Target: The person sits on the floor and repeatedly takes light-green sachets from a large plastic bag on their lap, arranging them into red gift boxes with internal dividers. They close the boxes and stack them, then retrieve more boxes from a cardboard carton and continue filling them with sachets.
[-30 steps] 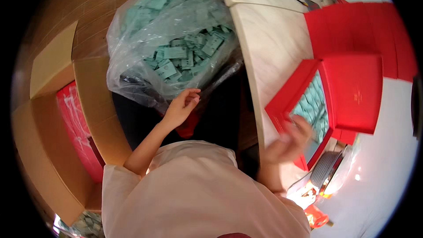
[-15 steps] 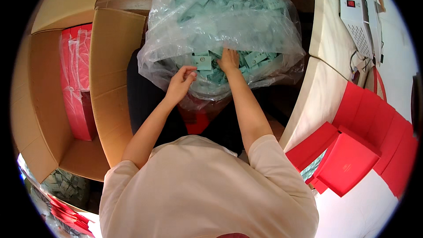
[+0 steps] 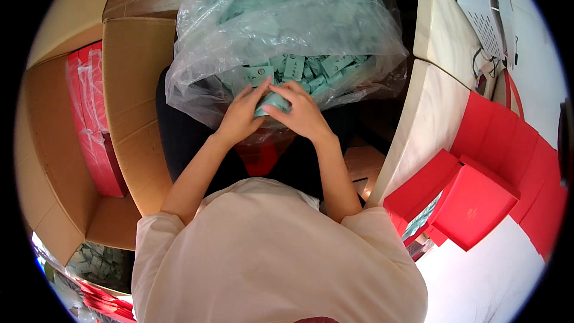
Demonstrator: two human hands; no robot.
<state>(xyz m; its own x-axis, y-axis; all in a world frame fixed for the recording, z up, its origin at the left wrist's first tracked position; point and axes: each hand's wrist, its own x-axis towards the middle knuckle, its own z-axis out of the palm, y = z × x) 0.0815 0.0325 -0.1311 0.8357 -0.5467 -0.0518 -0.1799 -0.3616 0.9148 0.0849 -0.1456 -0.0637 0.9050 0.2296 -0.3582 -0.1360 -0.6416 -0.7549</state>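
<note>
A big clear plastic bag (image 3: 299, 33) full of small pale-green packets (image 3: 293, 67) sits in front of me, its mouth facing me. At the near lip of that mouth, my left hand (image 3: 242, 112) and my right hand (image 3: 304, 112) come together. Cupped between them are a few green packets (image 3: 274, 103), slightly blurred; how many I cannot tell. Fingers of both hands curl around these packets from either side, thumbs toward me. Loose packets lie just beyond my fingertips inside the bag.
Left of me stands an open cardboard box (image 3: 134, 96) with plastic-wrapped red boxes (image 3: 89, 101) inside. On the right, a pale table (image 3: 412, 119) carries an open red box (image 3: 475, 203) partly filled with green packets, a row of red boxes (image 3: 502, 137) and a white machine (image 3: 481, 18).
My right hand has come out of the bag's mouth and moved toward me and left, meeting my left hand. Green packets are now held between both hands.
</note>
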